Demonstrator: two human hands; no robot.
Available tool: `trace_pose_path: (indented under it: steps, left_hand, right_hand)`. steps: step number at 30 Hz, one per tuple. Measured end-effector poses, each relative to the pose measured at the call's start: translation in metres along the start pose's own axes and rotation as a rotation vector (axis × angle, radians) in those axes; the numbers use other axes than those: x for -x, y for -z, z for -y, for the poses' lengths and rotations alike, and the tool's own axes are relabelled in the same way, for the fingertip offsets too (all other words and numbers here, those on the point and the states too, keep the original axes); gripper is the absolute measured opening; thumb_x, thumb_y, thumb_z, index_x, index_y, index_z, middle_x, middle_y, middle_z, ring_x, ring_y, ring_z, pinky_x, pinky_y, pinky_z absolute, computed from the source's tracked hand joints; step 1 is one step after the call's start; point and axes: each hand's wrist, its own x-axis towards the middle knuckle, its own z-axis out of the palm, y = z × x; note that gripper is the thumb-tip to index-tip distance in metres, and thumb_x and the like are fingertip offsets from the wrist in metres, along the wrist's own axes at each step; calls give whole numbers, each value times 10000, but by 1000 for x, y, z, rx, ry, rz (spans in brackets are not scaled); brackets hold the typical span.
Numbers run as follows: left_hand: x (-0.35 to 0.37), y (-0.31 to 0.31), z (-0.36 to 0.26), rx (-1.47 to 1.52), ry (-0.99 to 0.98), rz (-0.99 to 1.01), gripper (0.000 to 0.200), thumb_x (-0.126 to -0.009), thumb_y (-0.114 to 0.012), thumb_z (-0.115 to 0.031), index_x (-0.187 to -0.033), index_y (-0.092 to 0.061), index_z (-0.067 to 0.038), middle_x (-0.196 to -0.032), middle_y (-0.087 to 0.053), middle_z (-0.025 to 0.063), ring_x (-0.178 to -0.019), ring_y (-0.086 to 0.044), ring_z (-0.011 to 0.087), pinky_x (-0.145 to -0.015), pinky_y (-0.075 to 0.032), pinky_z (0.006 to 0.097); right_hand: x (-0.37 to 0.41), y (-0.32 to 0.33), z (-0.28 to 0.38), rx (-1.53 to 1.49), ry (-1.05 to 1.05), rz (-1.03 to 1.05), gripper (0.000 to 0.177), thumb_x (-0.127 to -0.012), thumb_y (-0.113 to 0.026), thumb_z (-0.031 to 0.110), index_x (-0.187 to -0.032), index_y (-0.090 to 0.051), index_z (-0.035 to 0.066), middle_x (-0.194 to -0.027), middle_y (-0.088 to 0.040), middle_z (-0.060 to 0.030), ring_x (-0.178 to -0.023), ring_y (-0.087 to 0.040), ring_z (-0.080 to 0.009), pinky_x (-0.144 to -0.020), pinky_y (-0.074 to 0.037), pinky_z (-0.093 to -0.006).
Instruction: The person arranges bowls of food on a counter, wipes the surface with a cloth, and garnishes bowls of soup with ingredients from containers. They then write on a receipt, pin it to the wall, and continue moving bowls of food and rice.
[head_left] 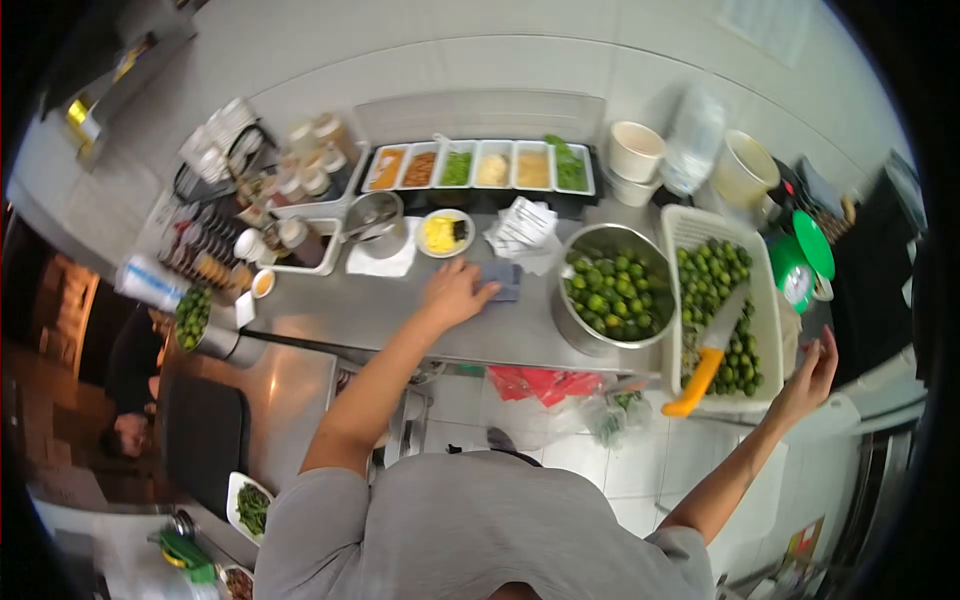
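Observation:
My left hand (458,296) rests low over the steel counter (390,315), fingers spread and thumb overlapping a flat blue-grey rectangular thing (502,282). Just beyond its fingertips is a small white bowl (446,233) of something yellow and dark. To the right stands a steel pot (590,338) full of small green limes (620,290). Beside it, a white basket (775,300) holds more limes, and a knife with an orange handle (695,382) lies across them. My right hand (812,378) is off the basket's right side, its fingers extended and holding nothing.
Behind the counter runs a rack of toppings in white trays (492,170). Crumpled paper (525,228) and a steel container (375,222) sit before it. A green scale (805,255) stands right of the basket. Bottles (300,240) crowd the left; another person (130,400) is at far left.

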Motion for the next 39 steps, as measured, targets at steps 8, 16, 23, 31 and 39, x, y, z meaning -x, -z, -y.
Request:
trace_pose_path:
  steps: [8, 16, 23, 31, 39]
  left_hand:
    - [13, -42, 13, 465, -18, -236, 320, -740, -676, -194, -944, -486, -37, -926, -572, 156, -850, -565, 343, -732, -440, 426]
    - [193, 98, 37, 618, 206, -164, 282, -743, -696, -227, -812, -490, -48, -890, -546, 100, -827, -537, 280, -727, -426, 375]
    - [366, 123, 21, 1026, 51, -872, 254, -807, -649, -266, -765, -520, -51, -1091, -504, 184, -1047, -489, 261, -888, -396, 376]
    - [548, 125, 7, 1337, 566, -1885, 168, -852, -595, -146, -947, -552, -14, -859, -611, 75, -773, -596, 162, -721, -501, 307]
    - [627, 111, 107, 387, 1025, -1351, 302, -756, -521, 50, -1047, -576, -4, -951, -580, 127, -841, -576, 212, -751, -455, 279]
  right_hand:
    - [186, -175, 136, -265, 198, 990, 278, -812, -582, 36, -1090, -594, 44, -960, -630, -89, -850, -582, -164, -782, -448, -272]
    - [265, -226, 194, -790, -393, 1648, 78, -796, -629, 55, -831, -567, 21, -787, -555, 7, -714, -478, -79, -628, -398, -231]
    - [372, -211, 278, -1213, -427, 2359, 193, -861, -570, 119, -1016, -544, 8, -859, -555, -2, -709, -488, -74, -663, -404, -220]
    - [566, -182, 362, -581, 155, 2519, 411, -877, -508, 251, -1223, -448, 37, -822, -608, -111, -696, -589, -230, -682, -473, -350]
    - [634, -192, 387, -609, 777, 2191, 383, -823, -437, 204, -1193, -502, 128, -874, -632, -197, -835, -600, -378, -771, -466, -460]
